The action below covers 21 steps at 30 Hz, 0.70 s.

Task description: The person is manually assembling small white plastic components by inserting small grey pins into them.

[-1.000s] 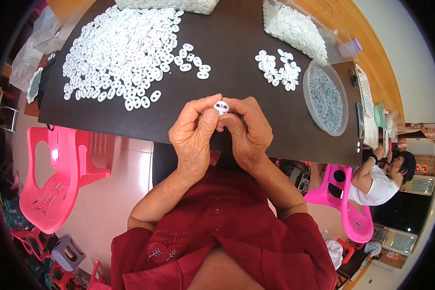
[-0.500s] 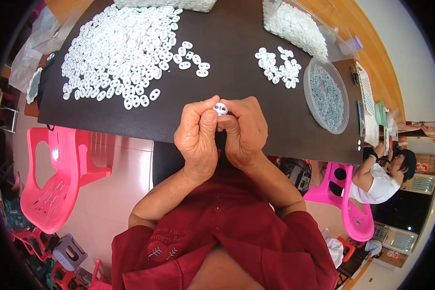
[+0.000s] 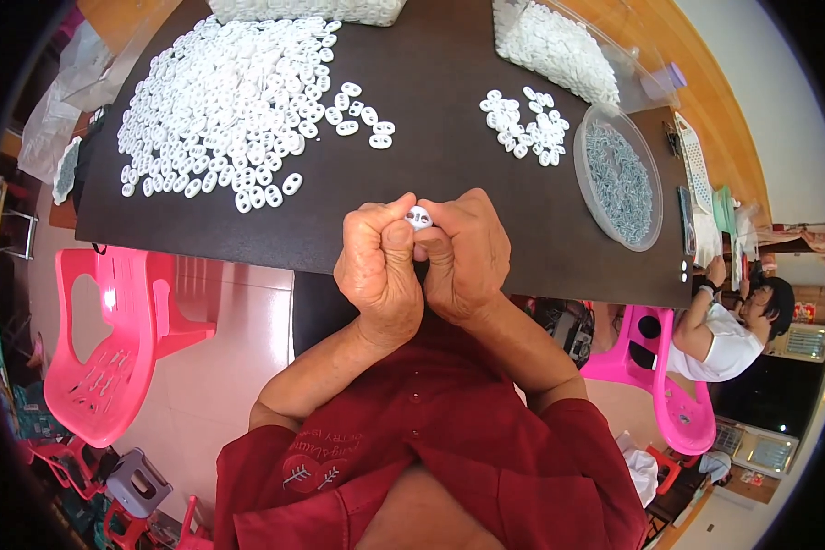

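A small white oval plastic piece with two holes (image 3: 418,217) is held between my hands, above the near edge of the dark table. My left hand (image 3: 376,266) pinches its left side between thumb and forefinger, the other fingers curled in. From the other side my right hand (image 3: 472,252) grips it with thumb and bent forefinger. Anything else inside the right fingers is hidden. Beyond my left hand spreads a big heap of similar white pieces (image 3: 225,101), with several loose ones (image 3: 347,127) beside it. A smaller cluster of white pieces (image 3: 545,133) lies beyond my right hand.
At the right, a round clear tub (image 3: 658,206) holds many small grey metal parts, apparently screws. Behind it stands a clear bin (image 3: 628,69) of white pieces. Pink chairs (image 3: 87,403) flank the dark table (image 3: 440,119). Another person (image 3: 720,344) sits at the far right.
Both hands stay closed on the white piece, which seems tilted slightly differently. The whole view has shifted a little; nothing else has visibly moved.
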Motion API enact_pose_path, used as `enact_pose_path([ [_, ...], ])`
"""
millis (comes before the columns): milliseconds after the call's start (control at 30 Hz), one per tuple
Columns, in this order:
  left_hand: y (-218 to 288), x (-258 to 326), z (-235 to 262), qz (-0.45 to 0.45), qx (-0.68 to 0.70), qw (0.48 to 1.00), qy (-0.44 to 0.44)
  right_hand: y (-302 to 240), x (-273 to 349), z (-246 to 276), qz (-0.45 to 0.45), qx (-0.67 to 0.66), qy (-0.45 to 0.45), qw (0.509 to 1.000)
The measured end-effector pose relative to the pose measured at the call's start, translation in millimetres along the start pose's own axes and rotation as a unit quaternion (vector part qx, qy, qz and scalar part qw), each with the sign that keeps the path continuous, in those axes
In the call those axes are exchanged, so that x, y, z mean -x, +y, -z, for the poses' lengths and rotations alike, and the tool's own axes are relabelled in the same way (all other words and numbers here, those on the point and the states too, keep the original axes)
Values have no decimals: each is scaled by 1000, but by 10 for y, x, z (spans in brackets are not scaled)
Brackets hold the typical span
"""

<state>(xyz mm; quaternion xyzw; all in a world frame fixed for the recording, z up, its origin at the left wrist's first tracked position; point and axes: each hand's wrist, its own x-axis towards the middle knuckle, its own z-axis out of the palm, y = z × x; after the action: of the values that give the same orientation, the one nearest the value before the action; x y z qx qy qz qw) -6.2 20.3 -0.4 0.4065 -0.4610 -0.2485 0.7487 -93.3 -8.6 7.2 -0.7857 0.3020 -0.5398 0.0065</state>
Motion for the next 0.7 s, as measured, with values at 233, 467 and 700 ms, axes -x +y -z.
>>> enact_pose_path([
  [233, -68, 1, -11, 8, 6, 1000, -23, 29, 21, 23, -2, 5, -2, 1000],
  [467, -17, -60, -41, 81, 74, 993, -33, 101, -32, 83, -63, -29, -5, 998],
  [700, 52, -132, -123, 208, 105, 967, -106, 291, -252, 437, -72, 2, -14, 997],
])
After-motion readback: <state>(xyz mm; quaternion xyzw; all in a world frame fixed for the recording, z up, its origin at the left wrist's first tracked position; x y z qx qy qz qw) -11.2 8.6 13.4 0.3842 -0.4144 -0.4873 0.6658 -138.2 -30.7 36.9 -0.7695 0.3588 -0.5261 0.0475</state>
